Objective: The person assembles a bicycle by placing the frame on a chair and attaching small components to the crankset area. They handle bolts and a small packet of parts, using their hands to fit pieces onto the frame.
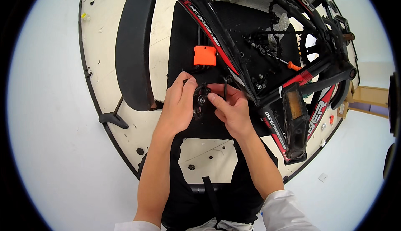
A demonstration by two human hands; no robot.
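Left hand (177, 101) and right hand (234, 110) close in on a small black bicycle component (201, 100)

A black chair seat (180, 30) serves as the work surface, with a curved armrest (134, 43) on its left. Around it spreads a pale floor (209, 169), bounded by white walls (50, 105). A black and red bicycle frame (215, 34) slants across the seat, its pedal (295, 122) at the right. An orange hex-key holder (205, 56) lies just beyond the hands; farther right are loose metal parts (260, 85), an orange-handled screwdriver (294, 66) and a clear plastic bag (282, 24).

The component sits between the hands, near the seat's front edge. The left fingers clasp its left side, while the right thumb and fingers pinch its right. A black rod (225, 88) crosses the right fingers; whether they grip it, I cannot tell.
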